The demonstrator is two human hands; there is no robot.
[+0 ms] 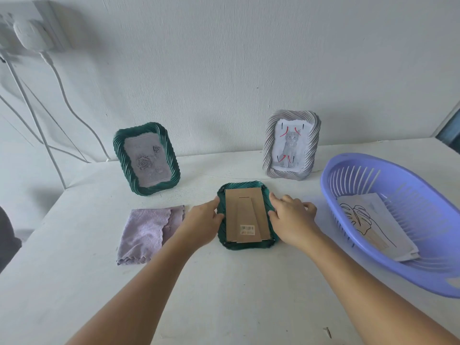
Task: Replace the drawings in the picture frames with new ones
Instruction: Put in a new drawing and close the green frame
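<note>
1. Two bare arms reach in from the near edge of the white counter (224,282) to a green frame (246,246) that lies face down in the middle.
2. Its brown cardboard back (245,207) faces up, with a folded stand and a small barcode sticker on it.
3. On the frame's left side, the left hand (200,221) holds the rim, fingers close together and a little bent, thumb on the edge.
4. On the frame's right side, the right hand (290,217) holds the other rim, fingers a little spread and curved over the edge.
5. I think the back still has to come off, so the old drawing is still inside.
6. What could go wrong: small clips at the corners look like they hold the back down. Pulling hard could bend the cardboard or snap a clip.
7. If the frame has glass, I cannot see it, and it could slip out when the frame is lifted or tipped.
8. Left of the face-down frame lies a folded purple cloth (146,232), just beside the left hand.
9. Behind the face-down frame and to the left stands another green frame (146,158) with a rose drawing.
10. Behind it and to the right stands a grey frame (291,144) with a cat drawing.
11. Right of the face-down frame sits a purple basket (353,247) with new drawings (373,225) in it; the top one shows a big leaf.
12. Nothing lies between the right hand and the basket.
</note>
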